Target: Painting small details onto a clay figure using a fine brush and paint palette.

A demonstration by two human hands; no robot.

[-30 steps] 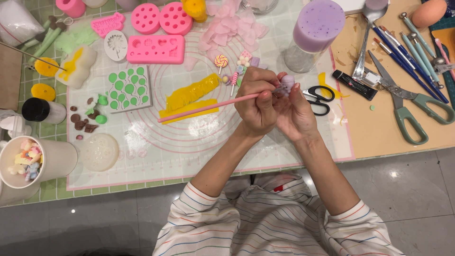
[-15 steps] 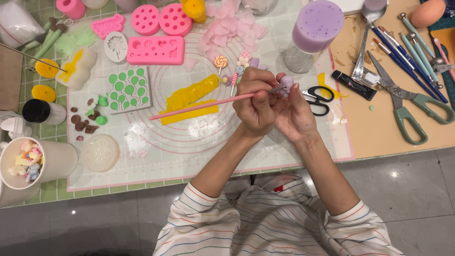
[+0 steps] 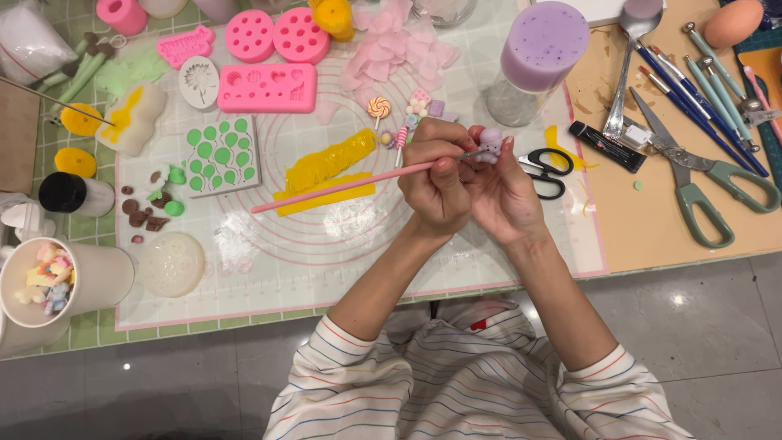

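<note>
— between the two hands, what is sitting there?

— a small lilac clay piece (image 3: 490, 144). the right hand (image 3: 507, 189) is pinching it at the fingertips, closed around it and raised off the mat (image 3: 342, 244), probably so it is staying steady and open to the tool.

— and the left hand (image 3: 440, 183)?

— it is gripping a long pink tool (image 3: 342, 186) like a pen, fingers curled tight near the working end. the handle is trailing away to the left of that hand, over the yellow clay strips (image 3: 330, 167), and the tip is meeting the lilac piece. the two hands are pressing against each other, seemingly to brace the fine work.

— what is lying around them?

— black-handled scissors (image 3: 544, 169) are resting just right of the right hand, within easy reach. beyond the fingertips a purple-topped jar (image 3: 538, 57) is standing, with pale pink petals (image 3: 399, 45) further left. a tiny lollipop shape (image 3: 379, 107) is lying just beyond the left hand. pink moulds (image 3: 267, 85) and a green-dotted sheet (image 3: 220, 155) are sitting well to the left. larger green-handled scissors (image 3: 692, 183) and blue-handled tools (image 3: 692, 110) are lying far right.
</note>
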